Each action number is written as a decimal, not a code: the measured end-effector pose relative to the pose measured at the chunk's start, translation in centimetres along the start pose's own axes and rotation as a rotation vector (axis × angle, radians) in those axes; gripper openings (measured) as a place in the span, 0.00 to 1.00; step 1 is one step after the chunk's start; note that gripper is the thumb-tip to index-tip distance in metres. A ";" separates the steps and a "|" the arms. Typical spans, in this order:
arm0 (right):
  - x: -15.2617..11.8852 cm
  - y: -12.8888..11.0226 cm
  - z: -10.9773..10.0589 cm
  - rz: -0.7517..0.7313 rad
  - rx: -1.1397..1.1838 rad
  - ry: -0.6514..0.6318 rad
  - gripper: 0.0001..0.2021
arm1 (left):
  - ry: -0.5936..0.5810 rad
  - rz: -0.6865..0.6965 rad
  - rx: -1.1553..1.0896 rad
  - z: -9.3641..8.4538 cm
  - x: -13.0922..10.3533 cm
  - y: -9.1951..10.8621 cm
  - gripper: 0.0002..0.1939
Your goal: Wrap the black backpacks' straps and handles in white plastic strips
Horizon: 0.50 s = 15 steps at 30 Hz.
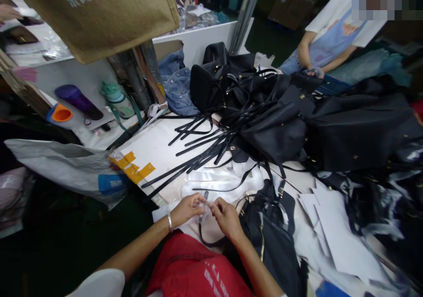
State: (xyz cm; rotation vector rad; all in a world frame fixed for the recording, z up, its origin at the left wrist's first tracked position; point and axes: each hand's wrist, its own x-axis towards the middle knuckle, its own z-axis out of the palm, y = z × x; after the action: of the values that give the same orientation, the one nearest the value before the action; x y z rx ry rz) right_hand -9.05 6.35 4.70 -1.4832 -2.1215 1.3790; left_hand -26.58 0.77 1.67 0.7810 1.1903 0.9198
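Observation:
My left hand (189,209), with a silvery band at the wrist, is closed in a pinch. Facing it, my right hand (228,217) pinches too, fingertips almost meeting the left ones. Between them is a small piece of translucent film (205,211), around or against a dark strap whose grey-looking end (206,194) pokes up above the fingers. That strap seems to loop down toward a black backpack (272,239) with gold zips, lying just right of my right hand. White sheet wrapping (224,180) lies beyond my fingers. Exact contact at the fingertips is too small to make out.
Loose black straps (201,154) fan across the white table (155,140). Black bags (271,112) are heaped behind and to the right. White paper sheets (337,226) lie at right. A tan bag (105,15) hangs upper left above bottles (79,101). Another person (327,46) stands across.

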 end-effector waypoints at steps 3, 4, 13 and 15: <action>1.1 0.1 0.1 -0.034 -0.026 -0.035 0.17 | -0.012 -0.015 -0.105 0.2 0.9 -0.4 0.11; 1.5 0.2 0.2 -0.040 -0.016 -0.056 0.18 | -0.017 -0.037 -0.127 0.2 1.2 -0.6 0.10; 4.4 2.5 -0.1 0.000 0.340 -0.188 0.14 | 0.134 -0.057 -0.145 -0.5 2.0 -1.2 0.12; 4.5 2.4 0.1 0.028 0.478 -0.238 0.13 | 0.164 -0.080 -0.167 -0.5 2.1 -1.1 0.13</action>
State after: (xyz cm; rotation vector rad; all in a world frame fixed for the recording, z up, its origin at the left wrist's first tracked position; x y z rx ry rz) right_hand -9.67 10.11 1.34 -1.2090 -1.7123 1.9819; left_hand -26.67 2.22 -0.26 0.5286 1.2601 1.0175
